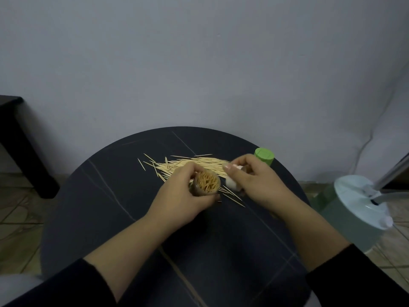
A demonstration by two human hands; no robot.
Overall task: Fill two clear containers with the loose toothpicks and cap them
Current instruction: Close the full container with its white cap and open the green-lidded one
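On the round dark table (110, 207) my left hand (183, 196) grips a clear container (207, 181) packed with upright toothpicks, its mouth uncovered and facing me. Just to its right, my right hand (254, 180) holds a white cap (232, 183) between thumb and fingers, close beside the container's mouth. A pile of loose toothpicks (190, 163) lies spread on the table behind both hands, and a few more lie under the right hand. A second container with a green cap (264, 156) stands behind my right hand, its body mostly hidden.
The table's far edge meets a plain grey wall (199, 63). A pale green fan base (358, 204) with a pole stands on the floor at the right. A black piece of furniture (20, 147) stands at the left.
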